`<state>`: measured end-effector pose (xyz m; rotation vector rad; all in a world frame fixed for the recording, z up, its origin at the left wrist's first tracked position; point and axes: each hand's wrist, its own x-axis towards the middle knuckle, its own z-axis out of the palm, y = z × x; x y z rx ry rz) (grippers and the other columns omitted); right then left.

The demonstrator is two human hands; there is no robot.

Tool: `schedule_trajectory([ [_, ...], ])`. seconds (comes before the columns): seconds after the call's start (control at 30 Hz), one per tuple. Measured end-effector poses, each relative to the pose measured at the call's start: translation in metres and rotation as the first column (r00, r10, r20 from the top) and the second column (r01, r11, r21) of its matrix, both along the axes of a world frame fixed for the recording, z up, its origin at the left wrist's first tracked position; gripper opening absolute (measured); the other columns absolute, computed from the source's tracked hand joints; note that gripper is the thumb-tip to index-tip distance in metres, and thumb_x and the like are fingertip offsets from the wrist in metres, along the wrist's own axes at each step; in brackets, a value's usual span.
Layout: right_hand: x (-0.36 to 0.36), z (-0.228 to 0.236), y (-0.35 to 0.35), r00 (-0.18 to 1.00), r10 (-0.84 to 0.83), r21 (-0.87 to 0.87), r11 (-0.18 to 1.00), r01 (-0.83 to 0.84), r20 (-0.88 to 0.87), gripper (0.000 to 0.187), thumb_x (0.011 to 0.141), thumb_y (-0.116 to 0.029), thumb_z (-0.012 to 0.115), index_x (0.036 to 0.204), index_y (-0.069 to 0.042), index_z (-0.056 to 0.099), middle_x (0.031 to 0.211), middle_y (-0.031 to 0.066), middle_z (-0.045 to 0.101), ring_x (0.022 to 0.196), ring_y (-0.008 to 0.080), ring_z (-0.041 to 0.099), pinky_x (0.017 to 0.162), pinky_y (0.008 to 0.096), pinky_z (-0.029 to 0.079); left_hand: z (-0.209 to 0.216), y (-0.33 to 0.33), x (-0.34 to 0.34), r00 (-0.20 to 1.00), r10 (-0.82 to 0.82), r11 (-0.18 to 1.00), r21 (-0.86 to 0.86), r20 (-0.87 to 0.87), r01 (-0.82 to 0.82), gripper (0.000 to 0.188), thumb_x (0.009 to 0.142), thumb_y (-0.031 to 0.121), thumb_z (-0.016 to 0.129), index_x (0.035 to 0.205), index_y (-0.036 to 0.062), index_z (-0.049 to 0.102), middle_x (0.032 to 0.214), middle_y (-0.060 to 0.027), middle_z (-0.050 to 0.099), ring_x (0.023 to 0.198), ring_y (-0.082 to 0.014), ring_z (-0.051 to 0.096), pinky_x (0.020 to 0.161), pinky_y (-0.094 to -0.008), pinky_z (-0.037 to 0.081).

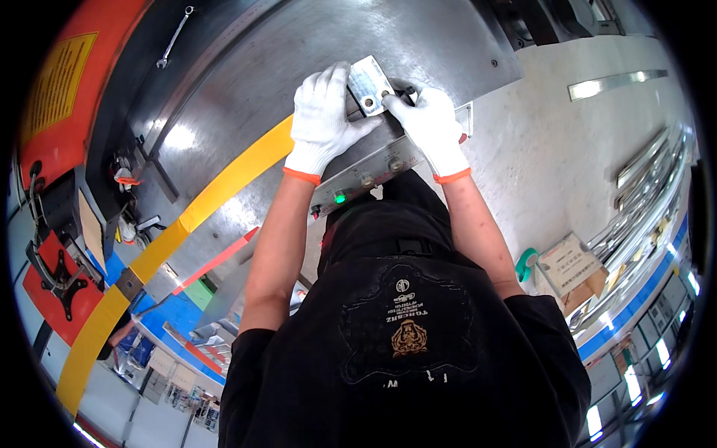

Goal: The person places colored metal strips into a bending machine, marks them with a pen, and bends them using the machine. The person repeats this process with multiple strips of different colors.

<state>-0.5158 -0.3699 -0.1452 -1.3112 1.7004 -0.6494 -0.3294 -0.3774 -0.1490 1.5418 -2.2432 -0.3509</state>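
Note:
A small shiny metal plate (368, 81) with two round holes near its lower end is tilted between my hands over the grey machine table. My left hand (323, 119), in a white knit glove with an orange cuff, grips its left side, the thumb reaching along the lower edge. On the other side my right hand (429, 123), gloved alike, presses its thumb by one hole; its other fingers are partly hidden. A small dark part (405, 91) shows between the plate and the right hand; its kind cannot be made out.
The machine table (299, 45) has a control panel (373, 170) with a lit green button along its near edge. A yellow strap (224, 183) crosses on the left. A wrench (176, 37) lies far left. At right are a cardboard box (571, 269), green tape (526, 263) and metal strips (650, 201).

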Motion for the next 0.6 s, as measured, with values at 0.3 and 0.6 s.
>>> schedule_trajectory([
  [0.3,-0.059,0.067,-0.014,0.721,-0.391,0.003,0.880,0.475,0.572,0.032,0.095,-0.010,0.055,0.122,0.005,0.061,0.081,0.0078,0.065,0.058,0.0067,0.054,0.049,0.0194,0.040,0.002,0.005,0.005,1.000,-0.001,0.999,-0.041,-0.007,0.001,0.096,0.059,0.041,0.090,0.136,0.0034,0.046,0.130,-0.0175,0.055,0.117,-0.0367,0.053,0.101,-0.0470,0.043],
  [0.6,-0.076,0.056,-0.003,0.422,-0.359,0.163,0.887,0.433,0.832,0.043,0.098,-0.027,0.048,0.120,0.009,0.058,0.097,0.0189,0.063,0.078,0.0206,0.062,0.059,0.0300,0.049,0.003,0.006,0.006,0.999,0.006,1.000,-0.022,-0.042,-0.007,0.096,0.061,0.040,0.090,0.137,0.0023,0.045,0.129,-0.0163,0.056,0.121,-0.0345,0.051,0.101,-0.0461,0.042],
])
